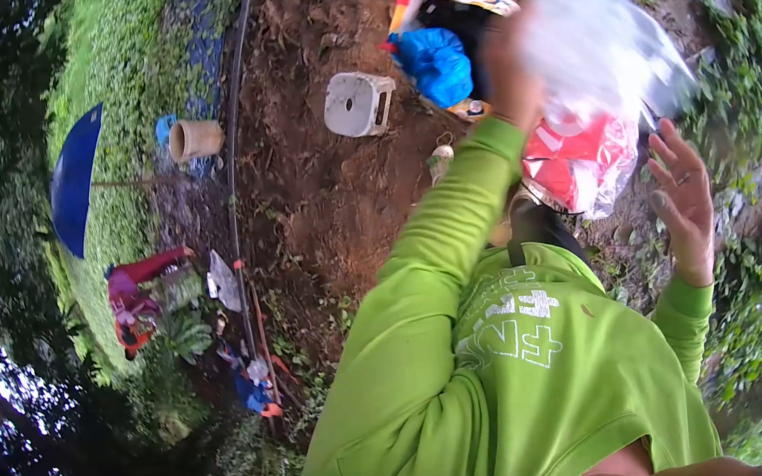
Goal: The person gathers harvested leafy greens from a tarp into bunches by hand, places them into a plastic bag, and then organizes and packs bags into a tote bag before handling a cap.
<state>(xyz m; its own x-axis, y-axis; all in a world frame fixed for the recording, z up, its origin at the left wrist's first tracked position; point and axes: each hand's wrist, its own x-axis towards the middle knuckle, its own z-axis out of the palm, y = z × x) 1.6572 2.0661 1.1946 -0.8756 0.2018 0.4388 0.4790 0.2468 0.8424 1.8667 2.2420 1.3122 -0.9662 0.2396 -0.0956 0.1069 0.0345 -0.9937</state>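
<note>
My left hand [513, 68], smeared by motion, is closed at the left edge of a clear plastic bag [601, 37], which is also blurred. My right hand [685, 200] is raised just below the bag's lower right edge, fingers apart and holding nothing. Below the clear bag, between my hands, is a red and white package in clear plastic [574, 152]. Beside my left hand an open, colourful bag [407, 8] holds a blue plastic bag [437, 65] and something dark.
A white stool [352, 104] stands on bare soil left of the bags. A dark pipe [234, 127] runs along the ground. Beyond it are a beige bucket [195, 139], a blue umbrella [79, 183] and a person in dark red clothing [131, 293]. Leafy plants [757, 282] grow at right.
</note>
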